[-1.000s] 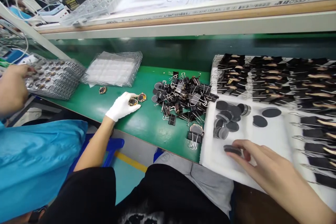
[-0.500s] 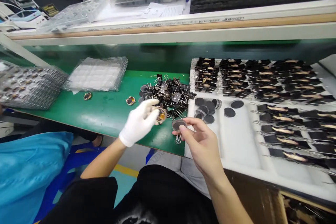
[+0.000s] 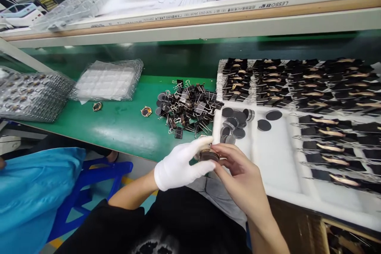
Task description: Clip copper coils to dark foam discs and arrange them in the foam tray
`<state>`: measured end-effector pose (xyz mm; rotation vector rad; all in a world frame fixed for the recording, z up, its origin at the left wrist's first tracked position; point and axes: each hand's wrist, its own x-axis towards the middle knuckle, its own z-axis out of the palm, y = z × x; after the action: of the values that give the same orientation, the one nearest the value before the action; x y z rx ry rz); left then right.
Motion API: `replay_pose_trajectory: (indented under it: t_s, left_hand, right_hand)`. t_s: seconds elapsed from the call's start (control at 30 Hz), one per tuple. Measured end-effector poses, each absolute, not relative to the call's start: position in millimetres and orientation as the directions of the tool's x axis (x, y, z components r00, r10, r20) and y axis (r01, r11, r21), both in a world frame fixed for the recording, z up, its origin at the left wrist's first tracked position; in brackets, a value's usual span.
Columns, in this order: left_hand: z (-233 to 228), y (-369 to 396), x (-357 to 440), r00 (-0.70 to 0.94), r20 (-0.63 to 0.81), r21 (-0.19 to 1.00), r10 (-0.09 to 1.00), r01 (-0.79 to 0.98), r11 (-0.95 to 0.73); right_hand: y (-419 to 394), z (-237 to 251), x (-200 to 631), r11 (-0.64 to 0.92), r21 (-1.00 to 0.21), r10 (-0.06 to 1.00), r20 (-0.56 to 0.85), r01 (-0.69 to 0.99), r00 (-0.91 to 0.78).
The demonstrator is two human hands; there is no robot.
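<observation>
1. The left hand (image 3: 181,164), in a white glove, and the bare right hand (image 3: 241,176) are brought together above the near edge of the green tabletop (image 3: 119,127); both grips are closed on one small dark round part (image 3: 209,154), pinched between the fingertips.
2. Just beyond the grips, a heap of black binder clips (image 3: 190,107) is seen.
3. To the right of the grips, loose dark discs (image 3: 235,123) lie on a white foam tray (image 3: 274,158).
4. Far beyond, the shelf rail (image 3: 268,4) bears upside-down print, read as "LESSO"; the rest is illegible.
</observation>
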<state>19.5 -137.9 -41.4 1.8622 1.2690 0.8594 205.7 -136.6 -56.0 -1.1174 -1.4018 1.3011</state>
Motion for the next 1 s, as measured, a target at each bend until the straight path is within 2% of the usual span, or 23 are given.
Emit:
replay_pose_trajectory:
  t_s: [0.13, 0.27, 0.33, 0.4, 0.5, 0.57, 0.73, 0.9, 1.0]
  left_hand:
    - [-40.7, -139.0, 23.5, 0.125, 0.167, 0.807, 0.978, 0.552, -0.209]
    - [-36.6, -128.1, 3.6, 0.246, 0.280, 0.734, 0.928, 0.569, -0.372]
    - [-33.9, -114.9, -19.1, 0.189, 0.376, 0.630, 0.907, 0.666, -0.400]
    - [-31.8, -98.8, -45.6, 0.011, 0.427, 0.481, 0.904, 0.844, -0.237]
    - [-29.6, -79.5, -76.8, -0.106, 0.308, 0.295, 0.945, 0.955, 0.011]
    - [-28.4, -74.7, -84.9, -0.105, 0.201, 0.242, 0.974, 0.969, 0.055]
    - [-28.8, -80.5, -74.8, -0.050, 0.044, 0.243, 0.998, 0.969, 0.038]
    - [-36.3, -76.4, -67.5, 0.010, -0.031, 0.018, 0.999, 1.000, -0.010]
    - [-40.0, -73.4, -66.7, 0.002, -0.032, 0.002, 0.999, 1.000, -0.001]
  right_hand:
    - [-134.6, -54.4, 200.9, -0.011, -1.000, 0.981, -0.012, 0.009, -0.196]
    - [-133.1, -53.7, 204.2, -0.099, -0.994, 0.958, -0.082, -0.047, -0.274]
    - [-132.4, -55.7, 209.0, -0.121, -0.989, 0.968, -0.099, -0.084, -0.230]
    - [-131.2, -58.9, 213.2, -0.123, -0.979, 0.981, -0.095, -0.162, -0.170]
    - [-128.6, -63.3, 214.5, -0.104, -0.949, 0.988, -0.062, -0.299, -0.145]
    - [-127.3, -64.2, 211.7, -0.097, -0.934, 0.989, -0.053, -0.343, -0.137]
    - [-126.7, -63.0, 200.9, -0.069, -0.929, 0.997, -0.051, -0.362, -0.061]
    - [-126.7, -65.8, 198.4, -0.165, -0.912, 0.986, -0.143, -0.376, -0.087]
    - [-126.8, -63.8, 198.9, -0.225, -0.884, 0.974, -0.196, -0.411, -0.112]
